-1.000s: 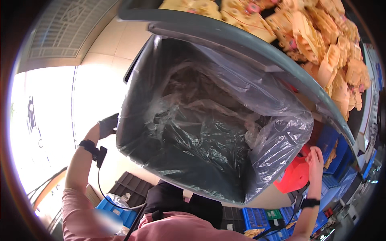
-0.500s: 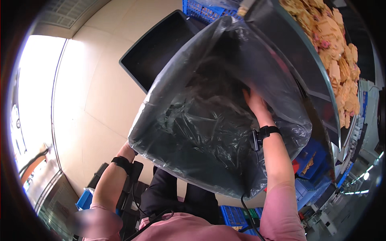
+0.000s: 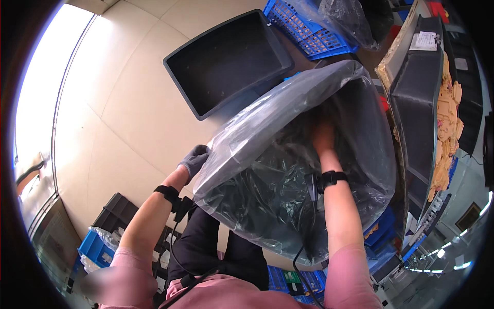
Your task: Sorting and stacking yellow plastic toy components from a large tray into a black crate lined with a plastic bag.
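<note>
A large clear plastic bag (image 3: 242,149) lines an open bin in front of me, its edge folded over the rim and its inside loose and wrinkled. My left hand (image 3: 195,158), in a grey glove, is closed on the bag's edge at the left side. My right hand (image 3: 324,135) reaches down inside the bag, toward its far right part. Its fingers are lost in shadow and plastic, so whether they grip anything is hidden. Black straps with small devices and cables sit on both wrists.
Beyond the bag stands an empty black tub (image 3: 226,62), beside a blue crate (image 3: 309,33). On the right, a dark tray edge (image 3: 417,108) borders a heap of tan moulded pieces (image 3: 448,129). Blue bins (image 3: 95,250) and a dark crate (image 3: 116,213) lie at the lower left.
The bag's far edge has shifted right and down in view. My right hand has gone deeper into the bag. My left hand shows more fully at the bag's edge.
</note>
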{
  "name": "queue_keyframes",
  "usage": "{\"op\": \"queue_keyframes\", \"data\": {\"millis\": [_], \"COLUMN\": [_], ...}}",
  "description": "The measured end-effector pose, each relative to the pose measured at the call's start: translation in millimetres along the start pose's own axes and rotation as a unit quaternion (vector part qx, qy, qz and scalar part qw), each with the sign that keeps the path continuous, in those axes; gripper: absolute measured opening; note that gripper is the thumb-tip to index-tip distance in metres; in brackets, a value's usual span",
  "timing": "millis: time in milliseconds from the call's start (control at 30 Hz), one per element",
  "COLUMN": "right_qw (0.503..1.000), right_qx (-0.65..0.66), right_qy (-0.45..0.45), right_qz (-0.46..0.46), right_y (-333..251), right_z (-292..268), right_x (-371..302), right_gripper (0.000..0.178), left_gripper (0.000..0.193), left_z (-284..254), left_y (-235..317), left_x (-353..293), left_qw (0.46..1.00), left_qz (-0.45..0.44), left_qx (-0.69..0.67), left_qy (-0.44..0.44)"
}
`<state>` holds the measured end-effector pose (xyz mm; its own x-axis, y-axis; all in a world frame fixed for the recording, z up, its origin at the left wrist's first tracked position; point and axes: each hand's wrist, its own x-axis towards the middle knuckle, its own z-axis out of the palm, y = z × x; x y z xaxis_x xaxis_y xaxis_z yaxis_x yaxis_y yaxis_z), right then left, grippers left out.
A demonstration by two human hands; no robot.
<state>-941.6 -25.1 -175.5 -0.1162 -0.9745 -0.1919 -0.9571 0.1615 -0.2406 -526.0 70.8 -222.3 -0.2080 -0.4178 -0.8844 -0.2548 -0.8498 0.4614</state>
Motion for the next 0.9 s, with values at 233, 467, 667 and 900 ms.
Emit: {"op": "queue_keyframes", "data": {"millis": [233, 467, 667, 900], "right_qw": [0.99, 0.974, 0.983, 0.986], "right_qx": [-0.012, 0.151, 0.167, 0.033], "right_qy": [-0.024, 0.026, 0.022, 0.148], "right_qz": [-0.139, -0.169, -0.068, 0.064], "right_y": [-72.2, -57.7, -78.9, 3.6], "right_z": [23.9, 35.7, -91.3, -225.6], "right_x": [3.4, -1.3, -47.0, -89.7], "right_gripper": [0.051, 0.043, 0.024, 0.022], "left_gripper": [0.049, 0.044, 0.039, 0.048], "left_z": [-19.6, 31.5, 13.9, -18.7], "left_y": [79.4, 137.8, 117.8, 60.6], "left_x": [22.3, 49.9, 77.0, 21.7], "left_qw": [0.991, 0.982, 0.968, 0.989], "left_qz": [-0.004, 0.022, 0.007, -0.067], "left_qx": [-0.081, 0.166, 0.249, 0.008], "left_qy": [-0.108, -0.085, -0.031, -0.135]}}
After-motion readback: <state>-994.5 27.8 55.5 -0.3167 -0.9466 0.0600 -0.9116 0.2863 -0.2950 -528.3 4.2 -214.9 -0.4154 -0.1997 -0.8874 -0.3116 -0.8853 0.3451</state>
